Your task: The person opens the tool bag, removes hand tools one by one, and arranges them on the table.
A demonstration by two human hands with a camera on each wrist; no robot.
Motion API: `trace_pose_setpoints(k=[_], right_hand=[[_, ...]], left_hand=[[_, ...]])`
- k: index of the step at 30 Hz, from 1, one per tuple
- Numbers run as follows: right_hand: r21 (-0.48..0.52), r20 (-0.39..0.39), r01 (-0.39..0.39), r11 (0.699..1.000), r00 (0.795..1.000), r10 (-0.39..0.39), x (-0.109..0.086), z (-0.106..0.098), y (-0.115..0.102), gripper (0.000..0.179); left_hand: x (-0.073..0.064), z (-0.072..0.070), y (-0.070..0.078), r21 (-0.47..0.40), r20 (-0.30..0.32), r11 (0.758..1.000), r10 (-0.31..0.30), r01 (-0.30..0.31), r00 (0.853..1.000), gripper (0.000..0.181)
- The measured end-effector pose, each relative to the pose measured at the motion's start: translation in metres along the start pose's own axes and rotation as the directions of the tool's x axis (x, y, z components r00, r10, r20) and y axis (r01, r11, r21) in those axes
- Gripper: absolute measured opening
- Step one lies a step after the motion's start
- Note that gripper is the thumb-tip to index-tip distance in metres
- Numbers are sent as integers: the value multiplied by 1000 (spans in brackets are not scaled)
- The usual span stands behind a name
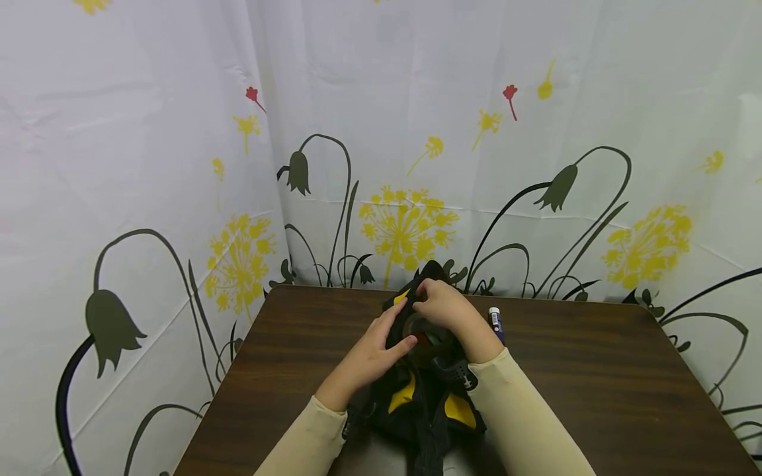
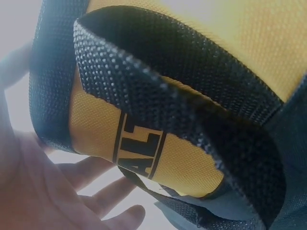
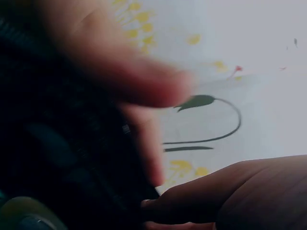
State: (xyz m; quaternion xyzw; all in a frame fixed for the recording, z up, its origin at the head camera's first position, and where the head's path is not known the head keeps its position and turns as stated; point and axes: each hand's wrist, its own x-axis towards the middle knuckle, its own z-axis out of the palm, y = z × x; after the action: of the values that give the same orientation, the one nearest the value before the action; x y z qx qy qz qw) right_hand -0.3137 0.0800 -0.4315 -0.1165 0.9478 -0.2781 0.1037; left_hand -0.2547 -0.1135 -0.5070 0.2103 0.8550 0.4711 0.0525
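A person's right hand curls at the upper part of a black-and-yellow bag, whether pinching unclear; the left hand, fingers extended, lies along its left side, the bag on a brown table, a marker to the right

From the head we look forward and down, well back from the grip, over the left hand, right hand and bag. At the left wrist we face the bag close up; at the right wrist, also near, we look past the grip toward the curtain, which the head view shares.
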Motion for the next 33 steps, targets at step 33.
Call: trace_pose_setpoints(k=[33], right_hand=[[-320,67,-3,947,997,26,11,33,27,16]], left_hand=[[0,-3,-5,-6,-18,1000,27,-27,999,80]])
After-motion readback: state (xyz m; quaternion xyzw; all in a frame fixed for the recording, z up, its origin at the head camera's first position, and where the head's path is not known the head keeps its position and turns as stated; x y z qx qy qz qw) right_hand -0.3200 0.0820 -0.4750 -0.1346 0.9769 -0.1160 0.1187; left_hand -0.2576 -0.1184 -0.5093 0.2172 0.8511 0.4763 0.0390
